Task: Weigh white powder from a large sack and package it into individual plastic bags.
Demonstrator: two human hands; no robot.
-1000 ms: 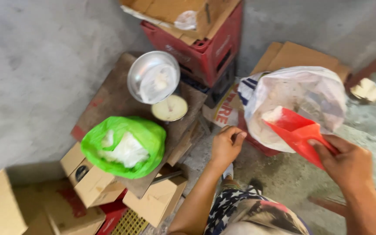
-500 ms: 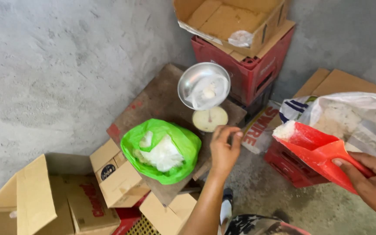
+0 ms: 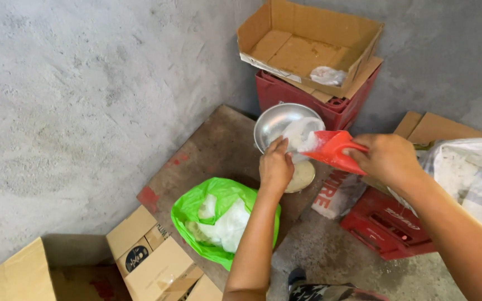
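Scoop (image 3: pixel 333 150), red plastic and loaded with white powder, tilts over the metal bowl (image 3: pixel 277 124) at twelve o'clock from the person. Their right hand (image 3: pixel 389 159) is closed around its handle. Their left hand (image 3: pixel 275 166) curls on the clear bag (image 3: pixel 301 132) in the bowl. At seven o'clock of the bowl lies a green bag (image 3: pixel 213 195) on a brown board (image 3: pixel 207 150).

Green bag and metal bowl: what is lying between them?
In the head view, the left hand and its forearm lie between the green bag and the metal bowl, over the brown board.
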